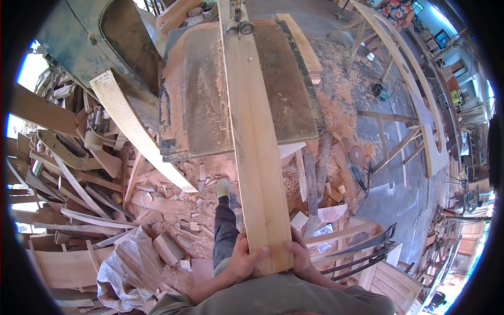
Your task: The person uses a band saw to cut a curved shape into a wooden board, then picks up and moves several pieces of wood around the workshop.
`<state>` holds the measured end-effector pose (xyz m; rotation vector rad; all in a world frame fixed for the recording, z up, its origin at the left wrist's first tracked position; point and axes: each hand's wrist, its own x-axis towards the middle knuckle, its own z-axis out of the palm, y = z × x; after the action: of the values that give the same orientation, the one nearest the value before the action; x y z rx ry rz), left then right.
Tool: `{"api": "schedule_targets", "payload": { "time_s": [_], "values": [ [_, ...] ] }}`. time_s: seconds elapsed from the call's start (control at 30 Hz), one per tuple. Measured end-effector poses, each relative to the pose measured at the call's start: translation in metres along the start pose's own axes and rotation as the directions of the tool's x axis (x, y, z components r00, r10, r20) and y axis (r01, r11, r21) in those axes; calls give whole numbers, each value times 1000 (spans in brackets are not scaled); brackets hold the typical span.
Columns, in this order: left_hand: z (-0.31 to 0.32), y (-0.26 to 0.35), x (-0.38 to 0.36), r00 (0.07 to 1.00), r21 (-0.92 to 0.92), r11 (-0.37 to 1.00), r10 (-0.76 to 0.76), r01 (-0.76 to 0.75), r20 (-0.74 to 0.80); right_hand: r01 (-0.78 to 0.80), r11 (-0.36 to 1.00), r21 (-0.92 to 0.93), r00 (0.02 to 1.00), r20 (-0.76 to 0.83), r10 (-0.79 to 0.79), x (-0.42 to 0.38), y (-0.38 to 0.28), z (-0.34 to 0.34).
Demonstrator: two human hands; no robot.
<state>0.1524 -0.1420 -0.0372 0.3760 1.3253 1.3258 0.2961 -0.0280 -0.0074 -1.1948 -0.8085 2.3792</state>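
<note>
A long, pale wooden board (260, 173) runs away from my body and lies across the dusty metal saw table (207, 100). Its far end reaches the roller guides (240, 27) of what looks like a bandsaw. At the near end, my left hand (245, 258) grips the left edge with its thumb on top. On the right edge, my right hand (299, 255) holds the same end, its thumb also on the upper face. The fingers underneath are hidden. The near end sits close against my shirt.
The saw's large housing (105, 37) stands at upper left, with a curved plank (136, 131) against it. Scrap wood and sawdust cover the floor around my foot (223, 189). A crumpled sack (128, 268) lies lower left. Long trestles (404, 136) and a person (396, 11) are at right.
</note>
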Motion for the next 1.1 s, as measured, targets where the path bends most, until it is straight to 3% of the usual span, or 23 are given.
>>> {"api": "schedule_targets", "payload": {
  "time_s": [0.13, 0.2, 0.3, 0.33, 0.4, 0.53, 0.83, 1.1],
  "values": [
    [2, 5, -1, 999, 31, 999, -28, 29, -16, 107, 994, 16, 992, 63, -108, 0, 15, -15],
    [6, 5, 0, 981, 62, 984, 170, -165, -92, 389, 915, -109, 894, 284, -347, -3, 14, -10],
    [3, -1, 9, 954, -51, 955, 288, -292, -81, 487, 852, -195, 855, 304, -419, -2, 16, -10],
    [4, -1, 11, 954, -46, 955, 289, -294, -81, 488, 852, -190, 854, 306, -421, -1, 15, -10],
    [7, -2, 12, 954, -290, 912, 298, -291, -20, 421, 866, -269, 899, 252, -359, -3, 11, -9],
    [10, 13, 15, 944, -238, 919, 329, -315, 20, 390, 902, -182, 908, 239, -344, -2, 4, 0],
    [11, 18, 15, 950, -309, 907, 310, -285, 33, 306, 950, -64, 939, 187, -290, 0, 3, -6],
    [11, 26, 16, 939, -216, 920, 342, -327, 36, 238, 971, 3, 964, 120, -236, 3, 4, -9]
  ]
}}
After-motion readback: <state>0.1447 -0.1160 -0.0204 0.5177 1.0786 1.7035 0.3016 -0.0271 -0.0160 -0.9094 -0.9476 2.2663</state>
